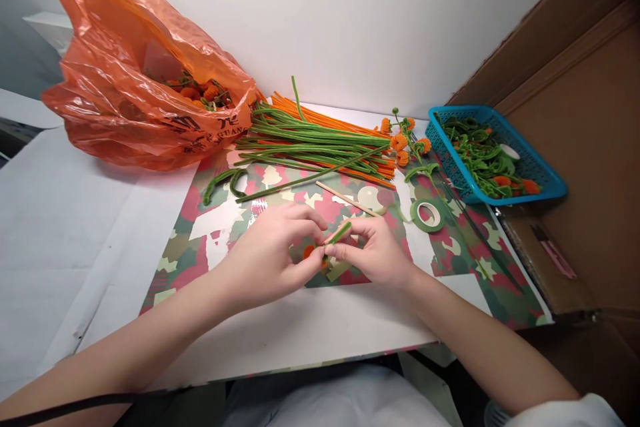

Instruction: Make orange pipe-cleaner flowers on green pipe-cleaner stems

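Head view: both hands are meeting over the camouflage-patterned mat [465,267], which is lying on a white table [65,213] against a white wall [350,13]. The left hand [273,253] is pinching an orange piece [309,251] at its fingertips. The right hand [377,253] is pinching a green-wrapped stem [340,233], tilted between the two hands. Behind them, a bundle of green and orange pipe cleaners [320,140] is lying beside an orange plastic bag [135,80]. A green tape roll [427,215] and a blue basket [545,173] are sitting to the right, near brown cardboard [590,113].
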A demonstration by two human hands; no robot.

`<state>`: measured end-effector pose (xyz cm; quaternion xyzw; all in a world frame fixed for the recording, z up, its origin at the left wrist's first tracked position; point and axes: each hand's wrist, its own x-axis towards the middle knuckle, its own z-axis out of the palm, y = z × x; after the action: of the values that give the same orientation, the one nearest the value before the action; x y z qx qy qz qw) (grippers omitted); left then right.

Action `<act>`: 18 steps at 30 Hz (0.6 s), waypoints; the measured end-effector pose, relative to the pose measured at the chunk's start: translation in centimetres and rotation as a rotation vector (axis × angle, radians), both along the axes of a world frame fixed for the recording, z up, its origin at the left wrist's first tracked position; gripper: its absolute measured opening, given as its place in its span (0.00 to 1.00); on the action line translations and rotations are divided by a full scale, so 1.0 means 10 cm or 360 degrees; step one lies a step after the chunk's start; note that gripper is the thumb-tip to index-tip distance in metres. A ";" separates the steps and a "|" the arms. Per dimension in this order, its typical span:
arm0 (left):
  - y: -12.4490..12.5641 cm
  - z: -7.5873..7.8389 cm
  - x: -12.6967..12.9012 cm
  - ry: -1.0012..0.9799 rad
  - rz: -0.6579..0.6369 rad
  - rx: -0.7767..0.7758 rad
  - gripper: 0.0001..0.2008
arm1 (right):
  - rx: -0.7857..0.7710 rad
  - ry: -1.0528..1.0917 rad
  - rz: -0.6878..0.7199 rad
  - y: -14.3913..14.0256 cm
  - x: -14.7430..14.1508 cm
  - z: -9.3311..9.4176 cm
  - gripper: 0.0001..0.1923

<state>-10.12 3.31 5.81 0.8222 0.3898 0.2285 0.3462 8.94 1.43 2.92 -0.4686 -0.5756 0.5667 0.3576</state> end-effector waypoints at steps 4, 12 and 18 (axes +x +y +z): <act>-0.01 0.05 0.01 -0.0079 -0.0064 -0.0407 0.07 | 0.0139 -0.0102 -0.0118 -0.04 -0.02 0.07 0.14; 0.00 -0.06 0.02 -0.0239 -0.0048 -0.1241 0.11 | 0.0338 -0.0290 -0.0067 -0.04 0.04 0.13 0.16; 0.05 -0.16 0.01 -0.0582 -0.0280 -0.1883 0.07 | 0.0773 -0.0275 0.0217 -0.02 0.13 0.14 0.14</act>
<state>-10.04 3.82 4.16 0.4679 0.3155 0.0816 0.8215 10.28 1.25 4.34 -0.3759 -0.7532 0.3928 0.3702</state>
